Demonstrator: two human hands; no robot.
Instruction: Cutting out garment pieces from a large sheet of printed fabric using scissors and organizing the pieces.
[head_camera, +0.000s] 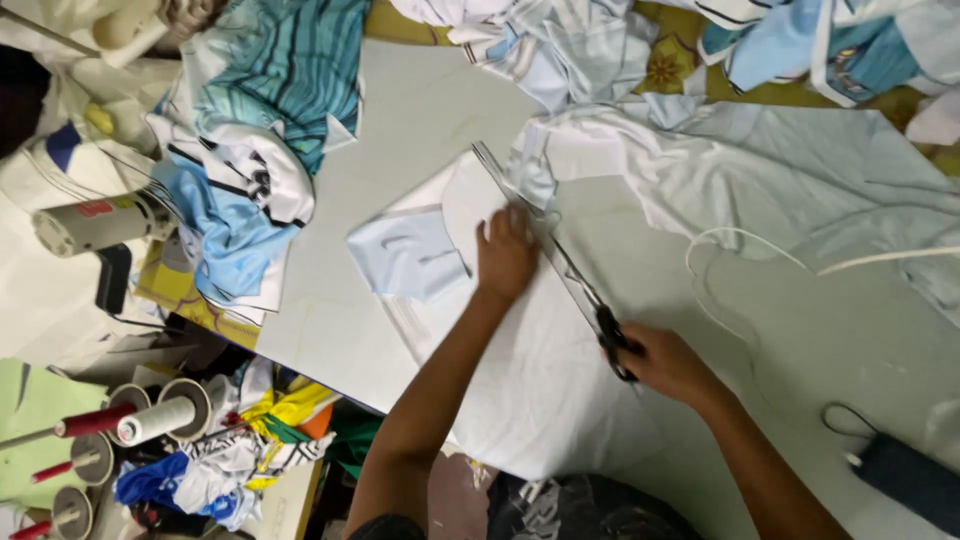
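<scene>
Left hand: the left hand (506, 255) lies flat and open, fingers spread, pressing on the white fabric panel (530, 370) just beside the cutting line.
Right hand: the right hand (668, 362) is closed around the dark handles of the scissors (560, 262), thumb and fingers through the loops.
Scissors: long-bladed; the blades run up and away from the right hand along the right edge of the white fabric panel, their tip near the panel's far corner. Whether the blades are parted or shut is too blurred to tell.
White fabric panel: spread on the pale grey tabletop (420, 110), its near end hanging over the tabletop's front edge; a small light-blue cut piece (408, 255) lies on it, left of the left hand.
Step in hand: judged from the grip and the pinning hand, a long straight cut along the panel's right edge is under way.
Next move calls for: cloth held taut and flat near the blades, with the fingers clear of them.
Around: a pale blue garment (780, 180) and a white cord (740, 240) to the right, a heap of striped and blue jerseys (250, 130) to the left, thread spools (165, 415) at lower left.
</scene>
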